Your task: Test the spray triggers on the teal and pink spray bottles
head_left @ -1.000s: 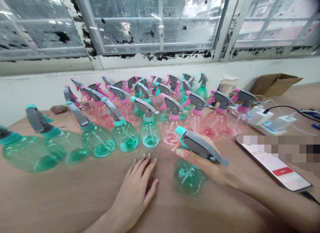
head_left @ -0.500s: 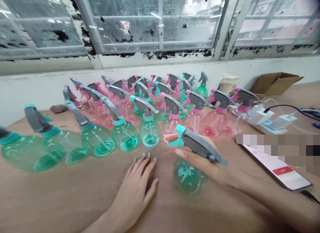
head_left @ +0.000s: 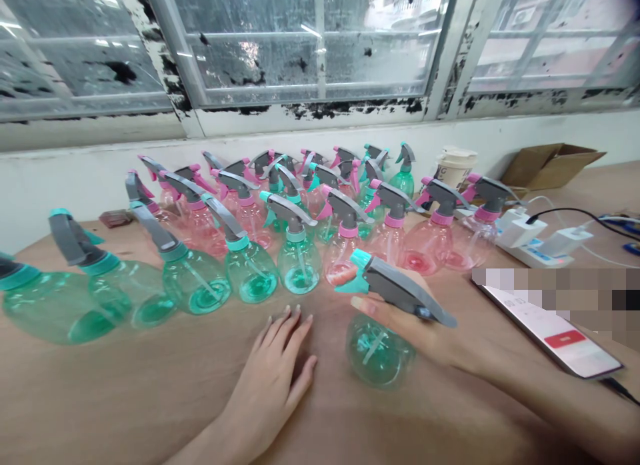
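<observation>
My right hand (head_left: pixel 400 318) is wrapped round the neck of a green spray bottle (head_left: pixel 377 355), just below its grey head with the turquoise nozzle and trigger. A thin dip tube shows through the clear body. The bottle's neck and collar are hidden behind my fingers. Flat on the table lies my left hand (head_left: pixel 275 368), fingers spread and holding nothing, to the left of that bottle. Beyond my fingertips stand a green spray bottle (head_left: pixel 299 268) with a turquoise collar and a pink spray bottle (head_left: pixel 340 252) with a pink collar.
Several more green and pink spray bottles crowd the wooden table (head_left: pixel 125 398) in rows toward the window. At the right are a phone (head_left: pixel 545 328), a power strip (head_left: pixel 543 253) with chargers and cables, a paper cup (head_left: pixel 456 165) and a cardboard box (head_left: pixel 550 168).
</observation>
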`<state>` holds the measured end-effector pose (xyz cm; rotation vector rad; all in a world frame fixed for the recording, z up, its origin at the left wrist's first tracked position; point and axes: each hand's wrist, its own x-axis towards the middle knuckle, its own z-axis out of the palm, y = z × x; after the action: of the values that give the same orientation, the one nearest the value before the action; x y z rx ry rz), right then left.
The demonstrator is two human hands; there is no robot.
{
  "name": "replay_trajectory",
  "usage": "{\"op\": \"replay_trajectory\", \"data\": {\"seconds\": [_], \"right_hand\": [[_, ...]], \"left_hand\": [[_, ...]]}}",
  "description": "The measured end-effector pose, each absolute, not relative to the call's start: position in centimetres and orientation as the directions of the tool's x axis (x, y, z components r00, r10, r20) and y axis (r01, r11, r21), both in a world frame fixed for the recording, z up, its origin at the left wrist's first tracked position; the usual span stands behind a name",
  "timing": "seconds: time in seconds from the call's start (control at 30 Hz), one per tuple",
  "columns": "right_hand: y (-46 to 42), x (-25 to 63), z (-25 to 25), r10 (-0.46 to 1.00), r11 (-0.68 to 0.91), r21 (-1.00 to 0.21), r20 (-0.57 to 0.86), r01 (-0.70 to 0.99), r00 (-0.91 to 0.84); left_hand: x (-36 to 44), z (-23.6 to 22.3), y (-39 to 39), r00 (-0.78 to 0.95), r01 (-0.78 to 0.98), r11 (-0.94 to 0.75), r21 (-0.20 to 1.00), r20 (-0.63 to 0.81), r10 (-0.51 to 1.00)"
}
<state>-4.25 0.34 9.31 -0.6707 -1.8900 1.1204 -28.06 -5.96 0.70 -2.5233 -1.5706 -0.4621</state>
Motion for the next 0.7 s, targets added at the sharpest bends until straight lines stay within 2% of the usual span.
{"op": "replay_trajectory", "data": {"seconds": [0.27,0.53,0.7], "right_hand": [[0.35,-4.26,9.48,0.742,0.546,-0.835,0.440,0.074,-0.506],[0.25,-4.35,9.64,0.762,0.458,-0.887,0.363,0.052,-0.536],[0.23,-4.14,9.52,0.765,0.470,-0.880,0.367,0.068,-0.529]], "left_hand": [[-27.95,0.83,-5.94,0.424,0.891,-0.454,0.015,0.331,0.843],[-28.06,0.87,-6.00,0.412,0.895,-0.445,0.037,0.318,0.854],[-28.05,1.00,-6.01,0.407,0.894,-0.444,0.057,0.309,0.860]]}}
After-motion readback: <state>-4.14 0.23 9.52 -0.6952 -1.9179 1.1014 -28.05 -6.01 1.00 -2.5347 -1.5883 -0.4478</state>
